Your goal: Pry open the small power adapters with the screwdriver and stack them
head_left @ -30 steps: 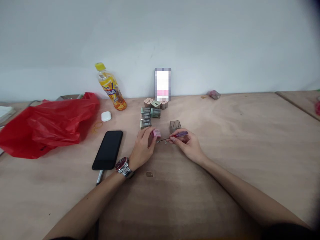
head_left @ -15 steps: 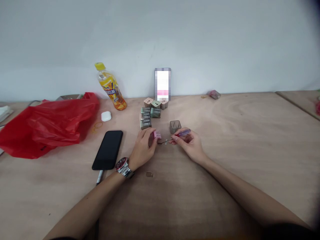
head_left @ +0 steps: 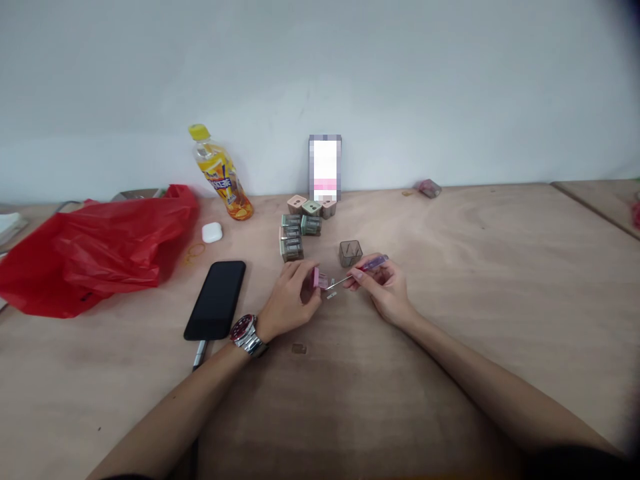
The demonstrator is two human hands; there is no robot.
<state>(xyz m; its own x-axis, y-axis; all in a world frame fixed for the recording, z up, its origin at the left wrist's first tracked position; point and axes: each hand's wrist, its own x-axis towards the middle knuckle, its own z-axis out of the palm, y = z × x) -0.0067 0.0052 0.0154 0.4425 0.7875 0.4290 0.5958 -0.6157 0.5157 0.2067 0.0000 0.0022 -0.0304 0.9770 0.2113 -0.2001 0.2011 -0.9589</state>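
Note:
In my left hand (head_left: 293, 293), fingers closed, is a pink pencil sharpener top (head_left: 320, 279), its clear inner part turned to the right. My right hand (head_left: 383, 287) pinches a screwdriver (head_left: 374, 263) with a purple and red handle. The thin shaft slants down to the left, and its tip is at the sharpener's right end; whether it touches is too small to tell. A small silver piece (head_left: 331, 295), which looks like a sharpener blade, lies just below the tip. Behind my hands stands an open smoky clear sharpener bin (head_left: 351, 253).
Several two-hole pencil sharpeners (head_left: 292, 249) are grouped behind my left hand, before a lit phone (head_left: 325, 167) against the wall. Leftward are a dark phone (head_left: 216, 300), a white case (head_left: 212, 232), a drink bottle (head_left: 225, 177) and a red bag (head_left: 100, 253). A brown clear piece (head_left: 299, 349) lies nearer me.
My left hand and the pink sharpener top have shifted slightly right and toward me. The screwdriver has tilted more steeply. A silver piece now shows on the table below its tip.

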